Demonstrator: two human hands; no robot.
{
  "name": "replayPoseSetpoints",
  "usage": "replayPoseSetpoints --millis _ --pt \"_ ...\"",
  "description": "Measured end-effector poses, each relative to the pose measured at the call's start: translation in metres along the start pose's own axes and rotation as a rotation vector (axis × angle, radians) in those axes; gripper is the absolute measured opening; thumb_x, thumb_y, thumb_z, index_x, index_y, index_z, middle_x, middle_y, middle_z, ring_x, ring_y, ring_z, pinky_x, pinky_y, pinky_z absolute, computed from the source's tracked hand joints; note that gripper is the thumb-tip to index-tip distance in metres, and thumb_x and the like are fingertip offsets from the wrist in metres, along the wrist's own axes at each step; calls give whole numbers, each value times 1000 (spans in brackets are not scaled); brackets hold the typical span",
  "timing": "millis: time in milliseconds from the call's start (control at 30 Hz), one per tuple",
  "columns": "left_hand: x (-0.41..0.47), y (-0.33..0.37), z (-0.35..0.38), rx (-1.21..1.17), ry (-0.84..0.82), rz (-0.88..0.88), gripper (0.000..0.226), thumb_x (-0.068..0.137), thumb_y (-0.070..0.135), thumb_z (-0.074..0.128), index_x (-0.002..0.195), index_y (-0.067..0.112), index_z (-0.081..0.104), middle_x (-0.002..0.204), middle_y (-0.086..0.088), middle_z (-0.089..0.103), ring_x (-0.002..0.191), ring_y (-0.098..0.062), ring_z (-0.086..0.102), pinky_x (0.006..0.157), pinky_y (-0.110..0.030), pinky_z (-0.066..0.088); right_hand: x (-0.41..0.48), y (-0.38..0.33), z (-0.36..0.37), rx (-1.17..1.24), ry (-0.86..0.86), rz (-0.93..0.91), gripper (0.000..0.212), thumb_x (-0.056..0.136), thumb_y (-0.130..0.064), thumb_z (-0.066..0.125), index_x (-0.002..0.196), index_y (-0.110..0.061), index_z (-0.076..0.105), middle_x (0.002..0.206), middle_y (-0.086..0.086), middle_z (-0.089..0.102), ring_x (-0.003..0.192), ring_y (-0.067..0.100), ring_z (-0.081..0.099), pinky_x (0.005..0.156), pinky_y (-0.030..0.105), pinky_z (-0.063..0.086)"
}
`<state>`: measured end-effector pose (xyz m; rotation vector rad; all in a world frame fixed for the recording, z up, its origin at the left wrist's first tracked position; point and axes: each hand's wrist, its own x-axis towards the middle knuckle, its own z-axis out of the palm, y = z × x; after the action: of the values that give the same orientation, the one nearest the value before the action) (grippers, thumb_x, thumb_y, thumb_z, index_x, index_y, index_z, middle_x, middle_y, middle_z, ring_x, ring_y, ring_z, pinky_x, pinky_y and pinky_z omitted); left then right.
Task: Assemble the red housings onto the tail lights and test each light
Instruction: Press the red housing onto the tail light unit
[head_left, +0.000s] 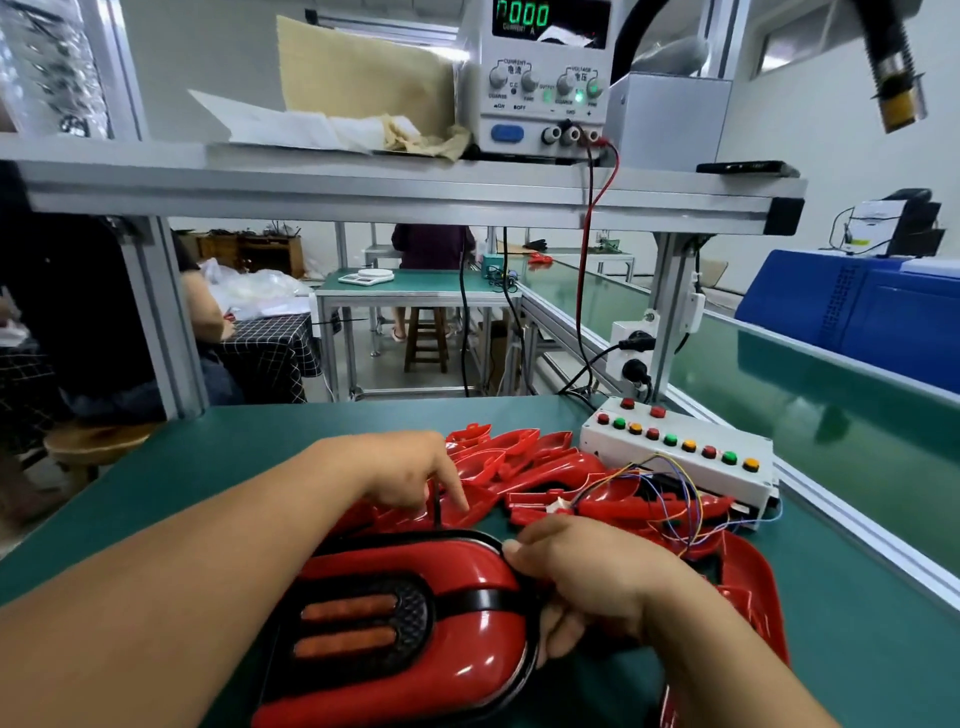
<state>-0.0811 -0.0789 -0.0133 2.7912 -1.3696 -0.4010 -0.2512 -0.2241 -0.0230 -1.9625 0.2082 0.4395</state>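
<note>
A tail light (415, 623) with a glossy red housing, black trim and two orange strips lies on the green table in front of me. My right hand (587, 582) grips its right edge, fingers curled round the rim. My left hand (415, 475) hovers just beyond the light with the index finger pointing down at the loose red housings (519, 457), its other fingers curled. Coloured wires (670, 493) run from a white connector (561, 505) to the white test box (680, 457) with red, green and yellow buttons.
A power supply (540, 78) reading 0000 stands on the upper shelf, its red lead (584, 291) hanging to the table. Another red part (748, 587) lies at my right. A green conveyor (831, 374) runs along the right side. Other people sit behind.
</note>
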Motion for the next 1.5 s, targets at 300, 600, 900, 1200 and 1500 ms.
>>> replayPoseSetpoints --millis 300,600,900,1200,1500 --pt "4 0 12 138 117 73 24 80 10 70 97 25 77 104 13 47 84 0 47 82 -18 41 9 13 -19 -482 388 -205 35 93 -41 58 72 -15 67 57 -3 62 51 6 57 53 21 46" --pt "-4 9 -18 -272 391 56 32 98 15 55 91 46 63 101 13 68 104 -14 63 93 -31 48 53 38 -28 -1006 743 -26 56 88 -17 39 142 -28 44 159 -1 25 150 20 -4 100 56 -32" --pt "-3 23 -25 -381 395 -18 79 71 85 45 124 31 21 100 -9 62 92 -21 60 85 -39 49 56 39 -27 -963 898 68 29 85 -16 46 104 -24 67 115 1 55 129 26 34 105 60 -20" --pt "1 32 -19 -326 632 133 49 99 50 32 139 26 47 109 4 59 108 -18 54 91 -32 43 57 39 -31 -887 1030 -55 23 92 -33 48 104 -34 68 114 -4 56 115 23 46 98 51 10" --pt "-2 40 -5 -353 596 116 58 87 59 19 136 30 31 70 8 47 64 -7 49 61 -27 36 56 34 -34 -704 1200 -270 29 98 -50 39 105 -30 59 106 -6 64 109 21 53 95 40 13"
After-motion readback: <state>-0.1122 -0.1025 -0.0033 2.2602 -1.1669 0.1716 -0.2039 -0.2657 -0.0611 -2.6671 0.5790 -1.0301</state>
